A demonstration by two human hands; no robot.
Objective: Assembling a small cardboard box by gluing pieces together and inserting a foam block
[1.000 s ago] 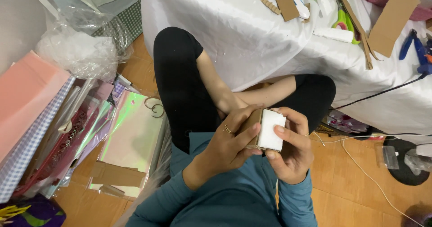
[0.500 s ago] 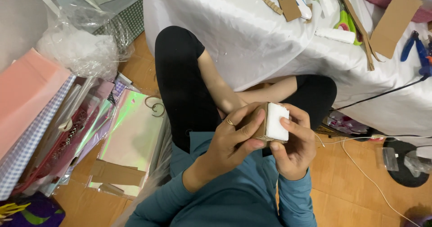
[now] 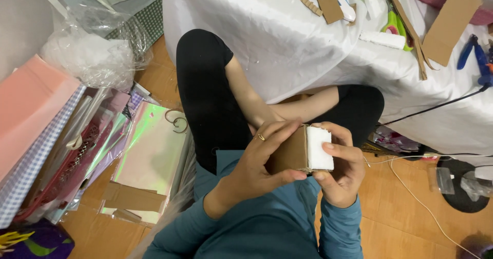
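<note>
Both hands hold a small cardboard piece (image 3: 291, 154) with a white foam block (image 3: 318, 149) against its right side, above my lap. My left hand (image 3: 259, 159), a ring on one finger, grips the brown cardboard from the left. My right hand (image 3: 340, 169) wraps the foam block, thumb below and fingers pressing its white face. I sit cross-legged on the wooden floor in black trousers and a teal top.
A low table under a white cloth (image 3: 267, 38) stands ahead, with cardboard strips (image 3: 452, 25), a glue tube, blue pliers (image 3: 480, 59) and green items. Sheets of coloured and iridescent paper (image 3: 149, 161) and plastic bags (image 3: 90, 59) lie on the left. Cables (image 3: 411, 187) trail on the right.
The cardboard and foam piece has been raised and turned slightly in both hands; my right fingers have shifted across the white face.
</note>
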